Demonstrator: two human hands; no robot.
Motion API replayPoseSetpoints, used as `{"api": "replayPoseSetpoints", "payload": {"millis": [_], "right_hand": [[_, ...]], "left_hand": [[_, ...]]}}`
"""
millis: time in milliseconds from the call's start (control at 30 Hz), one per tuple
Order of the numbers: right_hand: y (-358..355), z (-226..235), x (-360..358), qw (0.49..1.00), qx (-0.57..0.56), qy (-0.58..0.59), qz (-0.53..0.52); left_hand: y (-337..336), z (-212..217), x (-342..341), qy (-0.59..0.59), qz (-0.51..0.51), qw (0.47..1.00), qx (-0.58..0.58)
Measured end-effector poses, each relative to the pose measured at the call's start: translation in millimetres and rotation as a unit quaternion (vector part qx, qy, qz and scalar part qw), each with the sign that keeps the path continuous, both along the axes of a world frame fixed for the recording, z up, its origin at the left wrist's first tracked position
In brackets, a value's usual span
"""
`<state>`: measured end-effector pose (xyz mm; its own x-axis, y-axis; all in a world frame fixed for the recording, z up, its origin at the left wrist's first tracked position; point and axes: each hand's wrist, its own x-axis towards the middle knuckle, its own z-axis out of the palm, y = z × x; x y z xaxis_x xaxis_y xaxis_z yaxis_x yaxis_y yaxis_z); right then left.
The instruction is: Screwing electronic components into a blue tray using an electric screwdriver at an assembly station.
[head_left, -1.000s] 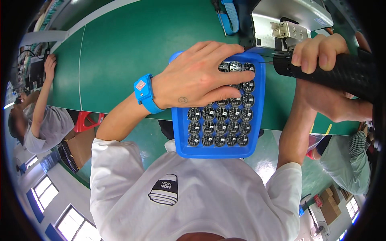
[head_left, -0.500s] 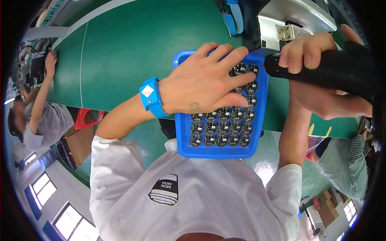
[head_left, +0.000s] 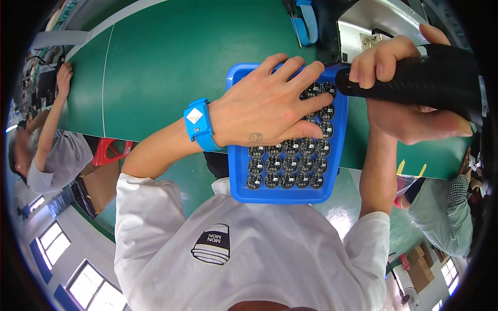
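Observation:
My left hand [head_left: 277,106] is spread flat over the upper part of a blue tray [head_left: 236,194], with a blue wrist strap [head_left: 198,124] on its wrist. Under and beside its fingers lie rows of small round black circuit boards [head_left: 289,165], some hidden by the hand. The index finger and thumb reach toward the boards near the tray's right side. My right hand [head_left: 394,98] grips a thick black electric screwdriver [head_left: 430,78]. Its narrow front end points left, above the tray's upper right corner; the tip is too fine to make out.
A metal-fronted device [head_left: 358,31] stands at the far right of the green table [head_left: 171,62]. Near it lie a blue strap [head_left: 310,26] and a thin tool [head_left: 296,32]. Another person [head_left: 57,150] works at the left; one more [head_left: 446,212] is at the right.
The screwdriver's front end has shifted slightly left, over the tray's corner, with my right hand. My left hand stays spread on the boards.

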<state>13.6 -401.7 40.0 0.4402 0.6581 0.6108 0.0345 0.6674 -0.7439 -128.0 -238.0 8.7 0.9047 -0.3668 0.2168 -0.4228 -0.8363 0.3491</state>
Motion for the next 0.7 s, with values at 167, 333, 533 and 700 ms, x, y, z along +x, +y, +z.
{"api": "replayPoseSetpoints", "payload": {"millis": [167,333,533,700], "right_hand": [[0,-7,6,0.999,-0.001,0.013,0.046],[6,-12,15,0.994,-0.005,0.015,0.106],[7,-14,18,0.993,-0.019,0.046,0.109],[10,-23,14,0.992,-0.001,0.074,0.102]], "left_hand": [[-2,-1,1,0.002,0.002,1.000,-0.002],[-3,-1,-1,0.001,0.012,1.000,-0.002],[-5,1,-1,0.011,0.011,1.000,0.002],[-3,0,-1,0.012,0.010,1.000,0.005]]}}
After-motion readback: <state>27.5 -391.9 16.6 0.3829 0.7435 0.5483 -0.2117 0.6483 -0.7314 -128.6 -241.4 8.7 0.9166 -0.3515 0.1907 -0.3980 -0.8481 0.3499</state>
